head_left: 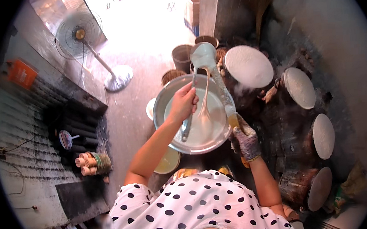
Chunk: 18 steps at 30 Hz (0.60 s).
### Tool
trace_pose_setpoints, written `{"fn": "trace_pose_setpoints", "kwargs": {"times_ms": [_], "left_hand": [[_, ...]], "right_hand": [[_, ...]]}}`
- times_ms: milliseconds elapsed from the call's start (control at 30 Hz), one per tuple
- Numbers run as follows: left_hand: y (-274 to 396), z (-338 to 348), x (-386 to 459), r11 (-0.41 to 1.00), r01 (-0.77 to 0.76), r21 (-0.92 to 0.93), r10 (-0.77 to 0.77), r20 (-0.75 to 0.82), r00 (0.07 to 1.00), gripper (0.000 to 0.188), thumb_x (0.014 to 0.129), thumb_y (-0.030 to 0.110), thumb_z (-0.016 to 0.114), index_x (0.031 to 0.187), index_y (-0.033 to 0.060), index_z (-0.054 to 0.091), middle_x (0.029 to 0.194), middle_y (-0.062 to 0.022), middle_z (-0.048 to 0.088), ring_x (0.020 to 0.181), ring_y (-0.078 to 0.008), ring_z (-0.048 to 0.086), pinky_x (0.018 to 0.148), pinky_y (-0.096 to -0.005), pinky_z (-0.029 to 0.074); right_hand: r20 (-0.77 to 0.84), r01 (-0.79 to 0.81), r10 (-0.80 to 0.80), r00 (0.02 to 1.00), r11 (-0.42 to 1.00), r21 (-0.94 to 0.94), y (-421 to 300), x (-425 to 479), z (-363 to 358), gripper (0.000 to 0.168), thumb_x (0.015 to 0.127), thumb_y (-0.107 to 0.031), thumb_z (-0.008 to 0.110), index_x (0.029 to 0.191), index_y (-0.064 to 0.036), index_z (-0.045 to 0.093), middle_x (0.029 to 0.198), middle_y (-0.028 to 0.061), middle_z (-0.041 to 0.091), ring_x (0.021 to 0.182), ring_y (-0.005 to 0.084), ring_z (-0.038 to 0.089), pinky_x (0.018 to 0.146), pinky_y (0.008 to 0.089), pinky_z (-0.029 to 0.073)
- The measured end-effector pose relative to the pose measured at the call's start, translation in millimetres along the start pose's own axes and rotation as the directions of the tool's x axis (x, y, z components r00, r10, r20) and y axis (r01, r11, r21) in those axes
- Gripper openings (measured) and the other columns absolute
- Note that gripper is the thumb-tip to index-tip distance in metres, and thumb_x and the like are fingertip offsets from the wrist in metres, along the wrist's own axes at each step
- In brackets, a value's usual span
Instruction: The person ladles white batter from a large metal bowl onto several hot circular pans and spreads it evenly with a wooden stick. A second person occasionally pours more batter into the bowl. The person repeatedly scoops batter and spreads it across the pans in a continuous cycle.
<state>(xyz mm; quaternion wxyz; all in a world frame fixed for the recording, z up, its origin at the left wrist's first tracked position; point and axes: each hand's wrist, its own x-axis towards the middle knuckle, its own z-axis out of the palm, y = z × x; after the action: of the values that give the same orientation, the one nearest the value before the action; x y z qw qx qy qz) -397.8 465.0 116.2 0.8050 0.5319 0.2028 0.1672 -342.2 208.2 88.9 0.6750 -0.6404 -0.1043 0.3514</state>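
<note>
My left hand (184, 103) is bare and closed around the metal handle of a ladle (189, 123), raised over a large metal basin (160, 100). In my right hand (247, 140), covered by a knit work glove, is the yellow handle of a long batter-coated tool (223, 90). The tool slants up along the basin's right side. The heads of both tools come close together at a coated pale mass (203, 54); whether they touch I cannot tell. From it a stretchy strand (206, 90) of white batter hangs down into the white batter (190, 139) in the basin.
Several round griddles coated white stand along the right, the largest griddle (248, 66) beside the basin, with steam near it. Dark buckets (182, 58) stand beyond the basin, and a yellowish bowl (167, 161) below it. A pedestal fan (80, 34) and cylindrical briquettes (88, 162) are at left.
</note>
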Motion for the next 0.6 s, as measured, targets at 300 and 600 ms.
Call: {"fn": "trace_pose_setpoints", "kwargs": {"times_ms": [300,600], "left_hand": [[-11,-57,51,0.952,0.306,-0.025,-0.303,0.072,0.95,0.025,0.098,0.016,0.046,0.118,0.0048,0.055,0.061,0.0046,0.045,0.042,-0.0042,0.041,0.036,-0.0184,0.033],[-104,82,-5,0.888,0.431,0.16,-0.459,0.34,0.821,0.034,0.099,0.014,0.043,0.132,0.0058,0.048,0.055,0.0031,0.04,0.039,-0.0076,0.034,0.036,-0.0225,0.029]], "right_hand": [[0.148,0.51,-0.831,0.537,0.179,-0.842,39,46,-27,0.031,0.091,-0.016,0.056,0.121,-0.006,0.059,0.09,0.0125,0.067,0.071,0.0263,0.064,0.061,0.0356,0.053],[-0.245,0.007,-0.688,0.683,0.341,-0.94,119,-79,-155,0.047,0.078,-0.011,0.069,0.124,-0.009,0.058,0.103,0.0143,0.065,0.087,0.0317,0.064,0.074,0.0379,0.053]]}}
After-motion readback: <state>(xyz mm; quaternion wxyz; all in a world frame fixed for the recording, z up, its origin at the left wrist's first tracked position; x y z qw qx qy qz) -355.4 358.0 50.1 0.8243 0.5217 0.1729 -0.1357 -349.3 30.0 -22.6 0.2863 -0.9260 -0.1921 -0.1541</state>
